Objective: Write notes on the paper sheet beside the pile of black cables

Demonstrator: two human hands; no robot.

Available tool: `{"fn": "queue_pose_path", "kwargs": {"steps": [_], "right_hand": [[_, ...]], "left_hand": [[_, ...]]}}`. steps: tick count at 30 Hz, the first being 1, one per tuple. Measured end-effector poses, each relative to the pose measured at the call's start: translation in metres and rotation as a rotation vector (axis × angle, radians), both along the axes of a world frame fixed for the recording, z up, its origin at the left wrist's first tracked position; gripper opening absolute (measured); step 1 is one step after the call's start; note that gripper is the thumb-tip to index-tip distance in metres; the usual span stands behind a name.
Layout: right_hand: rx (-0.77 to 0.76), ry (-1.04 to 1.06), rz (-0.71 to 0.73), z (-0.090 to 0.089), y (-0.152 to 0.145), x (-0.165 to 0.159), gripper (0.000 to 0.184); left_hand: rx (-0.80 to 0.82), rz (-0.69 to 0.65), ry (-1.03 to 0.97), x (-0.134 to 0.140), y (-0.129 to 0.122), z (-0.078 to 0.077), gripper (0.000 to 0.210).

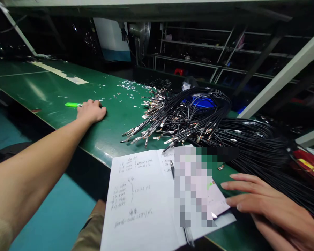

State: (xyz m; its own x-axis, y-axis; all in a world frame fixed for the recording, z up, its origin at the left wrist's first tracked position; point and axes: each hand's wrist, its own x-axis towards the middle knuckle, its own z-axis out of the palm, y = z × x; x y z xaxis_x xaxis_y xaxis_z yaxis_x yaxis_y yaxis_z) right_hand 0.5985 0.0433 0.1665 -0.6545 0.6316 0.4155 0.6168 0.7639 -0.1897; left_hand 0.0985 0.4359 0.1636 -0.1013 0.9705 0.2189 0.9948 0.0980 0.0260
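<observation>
The notebook [159, 202] already bears writing [142, 190], while cables [240, 137] lie heaped, unpacked, on the desk [115, 115]. The right hand [274, 205] is spread; whether the left hand [91, 111] clasps the green tool [72, 104], I cannot tell.

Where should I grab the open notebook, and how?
Probably the notebook by the lower part of its left edge, coming from the near side, thumb on top and fingers underneath. It lies open and flat, and that part seems to stick out past the edge of the green table, leaving room below.
</observation>
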Motion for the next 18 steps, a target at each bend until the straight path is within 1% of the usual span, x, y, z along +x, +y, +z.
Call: {"fn": "queue_pose_path", "kwargs": {"steps": [3,7,9,14,18], "right_hand": [[0.01,-0.007,-0.008,-0.003,-0.001,0.001,0.042],[-0.01,0.006,-0.094,-0.01,-0.005,0.007,0.039],[-0.012,-0.013,-0.11,-0.013,-0.006,0.01,0.036],[-0.003,-0.039,-0.1,-0.007,0.0,0.003,0.036],[0.032,-0.042,-0.069,-0.004,0.004,-0.003,0.037]], "left_hand": [[-0.018,0.002,0.011,0.0,-0.001,0.002,0.057],[-0.006,0.007,0.023,-0.003,0.001,0.002,0.058],[-0.002,0.007,0.033,-0.004,0.002,0.001,0.058],[0.004,0.013,0.041,-0.003,0.004,-0.001,0.056],[0.013,0.014,0.045,-0.004,0.005,-0.003,0.055]]}}
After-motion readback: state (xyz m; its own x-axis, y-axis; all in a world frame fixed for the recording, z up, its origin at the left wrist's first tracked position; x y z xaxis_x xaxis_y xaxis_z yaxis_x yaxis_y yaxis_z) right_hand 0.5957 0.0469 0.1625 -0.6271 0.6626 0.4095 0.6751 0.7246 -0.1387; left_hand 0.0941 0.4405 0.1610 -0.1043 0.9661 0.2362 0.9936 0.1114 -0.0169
